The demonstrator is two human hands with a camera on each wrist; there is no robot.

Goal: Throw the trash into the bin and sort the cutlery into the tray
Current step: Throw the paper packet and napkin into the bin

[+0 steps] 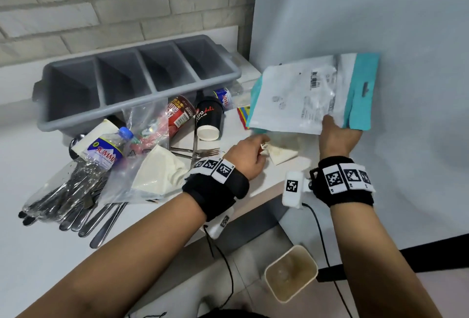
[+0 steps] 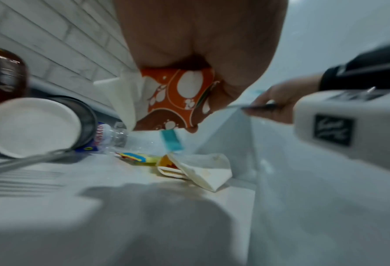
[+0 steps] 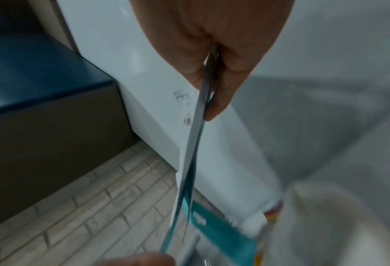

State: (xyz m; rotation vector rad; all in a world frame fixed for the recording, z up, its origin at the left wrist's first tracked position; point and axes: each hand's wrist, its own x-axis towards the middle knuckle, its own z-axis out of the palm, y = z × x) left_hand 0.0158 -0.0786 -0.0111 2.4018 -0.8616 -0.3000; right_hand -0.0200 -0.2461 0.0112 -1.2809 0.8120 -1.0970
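My right hand [image 1: 332,127] pinches the lower edge of a flat white and teal package [image 1: 304,94] and holds it up in the air beside the white wall; the right wrist view shows the package [image 3: 196,136] edge-on between thumb and fingers. My left hand [image 1: 256,147] hovers low over the counter, its fingers curled round an orange patterned wrapper [image 2: 178,97]. A stained napkin [image 1: 281,155] lies just past it. The grey cutlery tray [image 1: 63,121] stands at the back. Spoons and forks [image 1: 76,203] lie heaped at the front left, partly under clear plastic. A beige bin [image 1: 302,288] stands on the floor.
Between tray and hands lie a water bottle [image 1: 109,147], a red cup [image 1: 177,114], a black paper cup [image 1: 209,119] on its side, two forks [image 1: 200,151] and a plastic bag with a white napkin [image 1: 157,175]. A colourful wrapper [image 1: 243,114] lies under the raised package.
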